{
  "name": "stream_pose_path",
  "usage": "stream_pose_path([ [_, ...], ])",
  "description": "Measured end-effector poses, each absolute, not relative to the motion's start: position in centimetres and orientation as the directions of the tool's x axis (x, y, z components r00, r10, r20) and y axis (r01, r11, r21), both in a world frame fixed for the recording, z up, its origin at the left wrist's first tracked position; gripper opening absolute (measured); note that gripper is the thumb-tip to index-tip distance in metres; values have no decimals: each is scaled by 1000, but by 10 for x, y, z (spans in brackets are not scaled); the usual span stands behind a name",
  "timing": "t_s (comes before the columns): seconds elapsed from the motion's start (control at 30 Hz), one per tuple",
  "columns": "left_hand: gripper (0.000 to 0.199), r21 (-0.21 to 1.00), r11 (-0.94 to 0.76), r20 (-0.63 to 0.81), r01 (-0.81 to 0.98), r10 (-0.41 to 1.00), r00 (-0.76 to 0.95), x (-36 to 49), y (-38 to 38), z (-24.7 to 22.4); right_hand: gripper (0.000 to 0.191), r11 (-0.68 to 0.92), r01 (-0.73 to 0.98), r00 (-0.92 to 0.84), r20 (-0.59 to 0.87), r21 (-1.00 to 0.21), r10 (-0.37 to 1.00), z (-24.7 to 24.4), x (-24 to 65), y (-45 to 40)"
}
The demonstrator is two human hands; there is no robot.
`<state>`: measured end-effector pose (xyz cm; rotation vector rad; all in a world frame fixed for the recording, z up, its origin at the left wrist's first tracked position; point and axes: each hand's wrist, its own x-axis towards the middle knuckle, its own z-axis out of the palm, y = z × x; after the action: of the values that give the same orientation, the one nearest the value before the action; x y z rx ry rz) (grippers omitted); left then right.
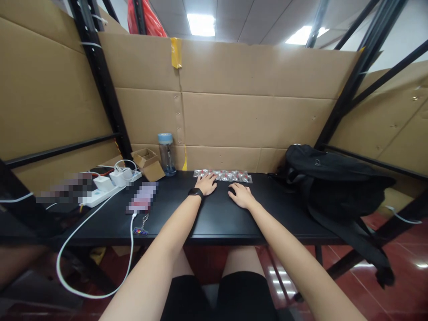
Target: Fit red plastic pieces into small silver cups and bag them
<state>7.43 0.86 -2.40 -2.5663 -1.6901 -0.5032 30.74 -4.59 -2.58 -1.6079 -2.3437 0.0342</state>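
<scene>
My left hand (206, 184) lies palm down on the black table (217, 218), fingers stretched out and spread. Its fingertips reach the near edge of a long strip of clear, shiny plastic packets with red spots (230, 175); whether they touch it I cannot tell. A dark watch (195, 192) is on the left wrist. To the right, my right hand (240, 195) rests on the tabletop with its thumb apart from the fingers. The dark patch between thumb and fingers looks like the tabletop, and I see nothing held in either hand.
Left on the table are a phone (143, 197) on a white cable, a power strip (105, 191), an open cardboard box (149, 164) and a blue-lidded bottle (166, 154). A black bag (334, 178) covers the right end, its strap hanging over the edge. Cardboard walls (250, 111) enclose the table.
</scene>
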Motion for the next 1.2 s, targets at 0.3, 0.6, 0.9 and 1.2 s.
stream_pose_path([
  [0.3,53,145,-395,268,907,898,348,66,-17,-17,45,387,899,-336,244,-204,910,-28,309,-44],
  [0.6,42,153,-285,315,946,922,227,51,-40,-9,43,394,895,-339,255,-209,906,-27,308,-43],
  [0.9,38,302,-272,385,914,912,144,27,-42,0,42,402,886,-341,262,-231,903,-29,310,-40],
  [1.2,26,411,-424,572,807,809,134,36,-50,6,26,555,658,-371,422,-509,827,-27,303,-35],
])
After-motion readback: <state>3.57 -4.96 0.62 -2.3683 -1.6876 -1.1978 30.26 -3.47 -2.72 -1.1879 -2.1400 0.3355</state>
